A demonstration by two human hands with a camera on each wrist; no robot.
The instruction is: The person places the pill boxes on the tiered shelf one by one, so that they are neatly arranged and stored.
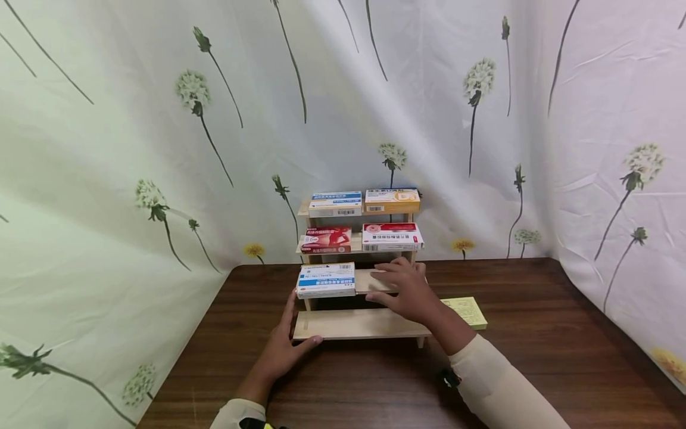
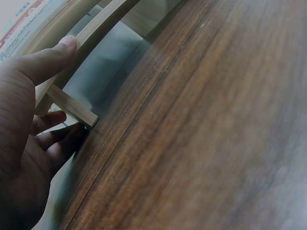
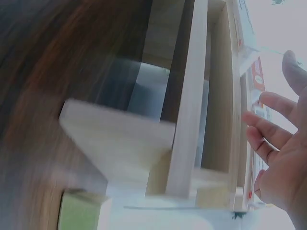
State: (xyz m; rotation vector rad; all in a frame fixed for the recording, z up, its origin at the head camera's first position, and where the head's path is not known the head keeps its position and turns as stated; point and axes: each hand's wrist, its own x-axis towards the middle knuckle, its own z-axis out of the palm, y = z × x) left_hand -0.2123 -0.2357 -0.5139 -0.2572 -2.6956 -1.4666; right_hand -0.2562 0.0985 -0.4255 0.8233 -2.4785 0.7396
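Note:
A stepped wooden display rack point(image 1: 359, 325) stands on the table, bearing medicine boxes. My left hand point(image 1: 281, 348) holds its lower left corner. The thumb lies on the front edge of the lowest step and the fingers are around its left end, by the rack's leg point(image 2: 72, 105) in the left wrist view. Just above those fingers, a white and blue medicine box point(image 1: 326, 281) lies on the left of the second step up. My right hand point(image 1: 407, 289) is over the right part of that step, fingers spread and loosely bent, with nothing in its grasp.
Higher up are a red box point(image 1: 327, 239), a white and red box point(image 1: 393, 237), a blue and white box point(image 1: 336, 204) and an orange and white box point(image 1: 392, 201). A yellow-green box point(image 1: 467, 313) lies beside the rack, near my right forearm. A flowered curtain point(image 1: 343, 119) hangs behind.

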